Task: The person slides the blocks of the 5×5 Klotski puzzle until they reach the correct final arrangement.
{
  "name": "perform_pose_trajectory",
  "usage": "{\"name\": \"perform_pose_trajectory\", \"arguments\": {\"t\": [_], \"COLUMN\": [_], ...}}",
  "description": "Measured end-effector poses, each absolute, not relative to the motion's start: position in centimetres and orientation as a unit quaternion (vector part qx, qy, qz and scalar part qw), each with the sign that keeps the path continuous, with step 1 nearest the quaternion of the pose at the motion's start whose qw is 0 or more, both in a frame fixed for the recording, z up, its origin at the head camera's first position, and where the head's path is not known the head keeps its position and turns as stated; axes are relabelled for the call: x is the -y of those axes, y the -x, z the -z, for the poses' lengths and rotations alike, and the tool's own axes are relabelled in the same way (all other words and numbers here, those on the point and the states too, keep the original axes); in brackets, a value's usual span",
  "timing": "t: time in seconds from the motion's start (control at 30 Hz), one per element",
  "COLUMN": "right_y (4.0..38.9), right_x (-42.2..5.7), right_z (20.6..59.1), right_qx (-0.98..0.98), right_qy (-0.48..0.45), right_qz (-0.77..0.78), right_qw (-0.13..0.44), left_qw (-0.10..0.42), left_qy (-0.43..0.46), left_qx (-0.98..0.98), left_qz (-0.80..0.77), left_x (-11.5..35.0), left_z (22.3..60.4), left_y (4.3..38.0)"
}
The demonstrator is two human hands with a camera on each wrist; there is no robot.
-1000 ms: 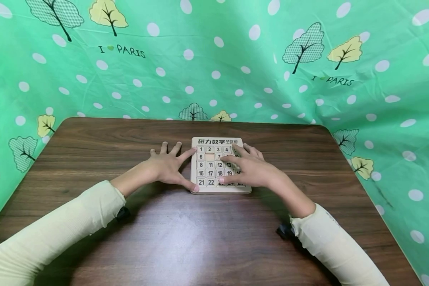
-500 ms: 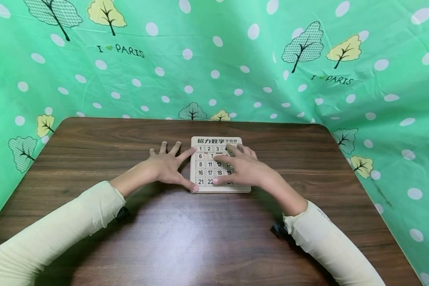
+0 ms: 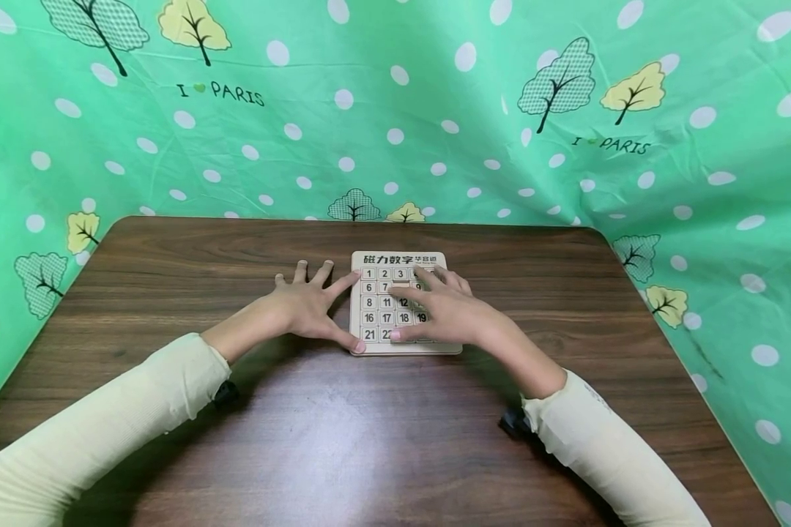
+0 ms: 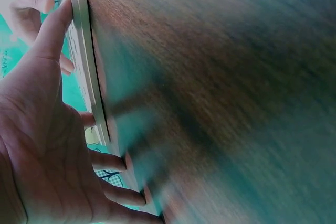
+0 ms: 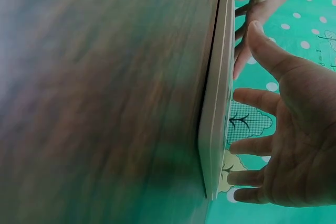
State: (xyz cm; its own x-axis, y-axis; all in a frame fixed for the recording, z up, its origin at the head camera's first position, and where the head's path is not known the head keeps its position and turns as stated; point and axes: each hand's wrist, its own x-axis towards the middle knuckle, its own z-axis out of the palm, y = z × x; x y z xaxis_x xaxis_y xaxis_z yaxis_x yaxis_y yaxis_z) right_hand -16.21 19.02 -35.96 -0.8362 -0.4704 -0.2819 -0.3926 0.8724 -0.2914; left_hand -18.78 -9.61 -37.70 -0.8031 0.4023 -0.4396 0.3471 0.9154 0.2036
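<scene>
A number sliding puzzle (image 3: pixel 405 350) lies flat, a pale board with numbered square tiles and dark lettering along its top. My left hand (image 3: pixel 303 307) is spread at its left side, thumb on the lower left corner and index fingertip against the upper left edge. Over the right half reaches my right hand (image 3: pixel 458 311), fingers extended, index fingertip at the right side of the 7 tile (image 3: pixel 384 288). That hand hides several tiles on the right. In the right wrist view, its fingers stand apart just above the board's edge (image 5: pixel 218 103).
The puzzle rests on a dark wood-grain table (image 3: pixel 343 454), toward its far side. Behind and beside it hangs a green curtain (image 3: pixel 395 95) with white dots and printed trees. Pale sleeves (image 3: pixel 125 410) cover both forearms, and a black device (image 3: pixel 515 422) sits under the right wrist.
The 7 tile has slid one place left, to beside the 6, and the gap now lies right of it. My right hand has moved slightly left; the left hand has stayed put.
</scene>
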Motion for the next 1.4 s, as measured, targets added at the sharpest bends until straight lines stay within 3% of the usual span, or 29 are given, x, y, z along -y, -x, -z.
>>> {"name": "perform_pose_trajectory", "arguments": {"t": [0.6,1.4], "right_y": [13.8,14.6], "right_x": [-21.6,-20.8], "right_z": [35.4,35.7], "right_qx": [-0.953,-0.951], "right_qy": [0.231,0.228], "right_qz": [0.111,0.123], "right_qw": [0.162,0.169], "left_qw": [0.243,0.259], "left_qy": [-0.198,-0.197], "left_qx": [-0.948,-0.944], "left_qz": [-0.056,-0.048], "left_x": [9.7,9.5], "left_z": [37.8,37.5], "left_y": [18.8,18.8]}}
